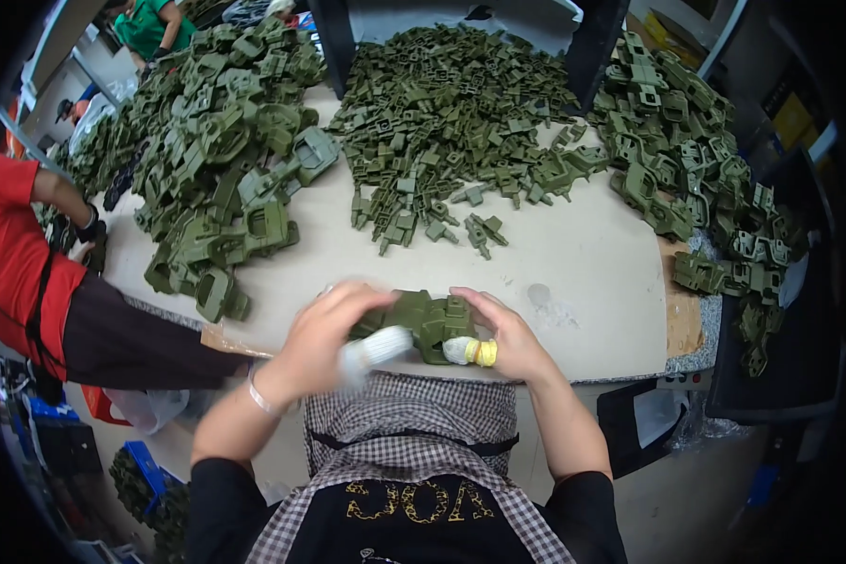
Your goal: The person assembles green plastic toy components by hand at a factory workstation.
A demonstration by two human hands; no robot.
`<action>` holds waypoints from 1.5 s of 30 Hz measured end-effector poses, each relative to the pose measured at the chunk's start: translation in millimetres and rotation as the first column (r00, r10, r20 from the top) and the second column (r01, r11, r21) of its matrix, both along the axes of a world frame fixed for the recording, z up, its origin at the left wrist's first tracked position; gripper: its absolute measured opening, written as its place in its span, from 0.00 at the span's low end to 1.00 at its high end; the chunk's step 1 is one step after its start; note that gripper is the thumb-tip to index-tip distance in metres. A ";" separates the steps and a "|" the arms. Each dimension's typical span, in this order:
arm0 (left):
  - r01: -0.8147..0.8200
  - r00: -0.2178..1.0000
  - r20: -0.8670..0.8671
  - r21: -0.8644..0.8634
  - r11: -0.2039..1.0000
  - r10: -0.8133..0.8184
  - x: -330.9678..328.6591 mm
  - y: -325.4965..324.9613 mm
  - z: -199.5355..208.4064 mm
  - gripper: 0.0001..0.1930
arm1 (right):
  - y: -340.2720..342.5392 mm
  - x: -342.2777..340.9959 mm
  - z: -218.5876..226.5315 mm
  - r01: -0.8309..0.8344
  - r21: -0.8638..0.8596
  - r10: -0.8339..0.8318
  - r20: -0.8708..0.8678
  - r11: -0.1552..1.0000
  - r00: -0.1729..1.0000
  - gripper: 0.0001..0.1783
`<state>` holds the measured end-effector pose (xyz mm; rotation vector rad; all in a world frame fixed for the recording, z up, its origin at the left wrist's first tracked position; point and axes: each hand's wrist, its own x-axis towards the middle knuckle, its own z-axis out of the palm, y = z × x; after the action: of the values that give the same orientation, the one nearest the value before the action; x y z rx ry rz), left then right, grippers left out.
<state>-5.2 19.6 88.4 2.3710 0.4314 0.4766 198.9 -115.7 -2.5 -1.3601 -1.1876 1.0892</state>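
Note:
An olive-green moulded part, blocky with raised edges, lies between my hands at the near edge of the table. My right hand grips its right end, fingers behind and thumb in front; that thumb is wrapped in white with a yellow band. At the other end my left hand is closed around the part, smeared by motion, with a white cover on its thumb. My left fingertips are partly hidden behind the part. Beyond my hands, a few small green pieces lie loose on the tabletop.
Small green pieces form a large heap at the back centre, between dark uprights. Bigger green parts pile up on the left and on the right. A person in red stands close at the left; another in green works farther back.

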 end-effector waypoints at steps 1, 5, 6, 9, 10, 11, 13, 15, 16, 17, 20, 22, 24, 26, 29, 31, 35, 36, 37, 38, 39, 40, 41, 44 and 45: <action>0.102 0.994 0.009 0.225 0.969 -0.107 19.2 7.6 0.6 0.23 | 3.1 3.3 2.7 -0.094 -0.015 0.095 0.112 0.995 0.989 0.39; 0.331 0.787 -0.412 -0.345 0.878 -0.459 50.3 44.4 -36.9 0.24 | 10.8 -1.0 6.7 -0.118 -0.025 0.121 0.155 0.993 0.981 0.38; 0.329 0.758 -0.454 -0.353 0.876 -0.468 56.4 41.9 -30.2 0.23 | 9.3 -6.4 1.6 -0.070 0.051 0.063 0.131 0.996 0.989 0.38; 0.360 0.772 -0.447 -0.279 0.891 -0.452 58.3 41.4 -35.4 0.22 | 3.7 -14.0 3.6 0.025 0.029 -0.028 0.118 0.999 0.993 0.38; 0.362 0.800 -0.400 -0.271 0.892 -0.447 56.0 42.4 -41.3 0.21 | 4.1 -15.5 5.0 0.041 0.084 -0.058 0.204 0.996 0.977 0.34; 0.360 0.797 -0.406 -0.277 0.891 -0.448 54.5 41.7 -43.1 0.21 | 4.9 -15.1 5.1 0.042 0.081 -0.057 0.196 0.996 0.979 0.34; 0.326 0.828 -0.367 -0.299 0.897 -0.423 56.6 41.9 -42.0 0.19 | 7.8 -9.6 8.6 0.014 0.030 -0.017 0.119 0.999 0.993 0.33; 0.331 0.823 -0.363 -0.321 0.888 -0.438 56.9 44.0 -43.0 0.19 | 10.4 -7.4 3.2 0.000 0.051 -0.007 0.133 0.999 0.991 0.32; 0.336 0.816 -0.358 -0.344 0.877 -0.453 56.9 45.2 -43.7 0.19 | 12.0 -6.2 -0.2 -0.013 0.071 0.003 0.147 0.997 0.989 0.32; 0.334 0.818 -0.358 -0.339 0.879 -0.449 57.2 46.8 -43.4 0.19 | 14.1 -2.7 -1.7 -0.016 0.075 0.004 0.149 0.997 0.989 0.32; 0.436 0.878 -0.159 -0.121 0.892 -0.451 47.1 64.9 -44.4 0.26 | 17.7 14.5 -3.3 -0.065 -0.017 0.067 0.153 0.998 0.986 0.34; 0.362 0.893 -0.200 -0.216 0.907 -0.404 17.1 77.8 -40.4 0.28 | 12.1 27.7 4.0 -0.042 -0.050 0.046 0.083 0.998 0.995 0.35; 0.171 0.892 -0.342 -0.348 0.922 -0.295 -6.8 75.7 -43.7 0.29 | 7.4 33.7 12.8 -0.001 -0.105 0.006 0.052 0.994 0.999 0.37; 0.099 0.948 -0.213 -0.508 0.856 -0.235 -20.2 61.3 -64.0 0.28 | 4.3 25.6 22.4 0.051 -0.038 -0.043 0.194 0.998 0.980 0.38; 0.029 0.992 -0.072 -0.664 0.747 -0.103 -20.9 44.7 -75.5 0.27 | 7.4 -4.2 42.3 0.183 0.265 -0.296 0.490 0.947 0.820 0.37; 0.045 0.999 0.047 -0.756 0.653 -0.014 -18.2 42.0 -86.0 0.26 | 17.4 -28.0 54.0 0.007 0.450 -0.362 0.708 0.893 0.607 0.31; 0.050 0.997 0.073 -0.818 0.573 0.017 -12.7 29.2 -94.9 0.24 | 45.3 -51.1 33.8 -0.073 0.263 -0.201 0.863 0.962 0.464 0.24; 0.071 0.992 0.119 -0.798 0.598 0.042 -14.9 28.3 -98.3 0.23 | 44.7 -52.2 34.2 -0.082 0.261 -0.195 0.865 0.962 0.463 0.24; 0.070 0.991 0.122 -0.800 0.596 0.049 -17.0 27.6 -100.4 0.23 | 43.2 -51.7 34.5 -0.067 0.281 -0.207 0.830 0.957 0.518 0.24; 0.072 0.988 0.137 -0.813 0.578 0.070 -18.5 26.5 -101.7 0.22 | 42.6 -52.4 34.8 -0.049 0.298 -0.218 0.792 0.953 0.571 0.24; 0.078 0.984 0.153 -0.825 0.560 0.088 -17.6 26.4 -103.4 0.22 | 42.8 -52.8 36.2 -0.053 0.292 -0.212 0.796 0.955 0.567 0.24; 0.081 0.984 0.156 -0.828 0.554 0.090 -18.0 25.3 -103.9 0.22 | 42.5 -53.6 38.9 -0.034 0.279 -0.207 0.784 0.960 0.586 0.24; 0.063 0.986 0.140 -0.809 0.585 0.087 -19.0 23.4 -102.8 0.22 | 42.4 -54.1 40.6 -0.015 0.264 -0.202 0.771 0.964 0.604 0.24; 0.040 0.990 0.118 -0.764 0.644 0.079 -25.0 21.0 -104.8 0.22 | 53.4 -52.8 46.4 -0.084 0.341 -0.286 0.878 0.936 0.384 0.22; 0.044 0.990 0.122 -0.733 0.679 0.067 -25.3 21.7 -105.7 0.23 | 57.7 -50.2 47.3 -0.083 0.335 -0.281 0.880 0.938 0.383 0.22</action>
<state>-30.4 41.3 -17.3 1.5309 0.4640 0.3723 148.7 -58.0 44.8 -1.7781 -1.9358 -0.1470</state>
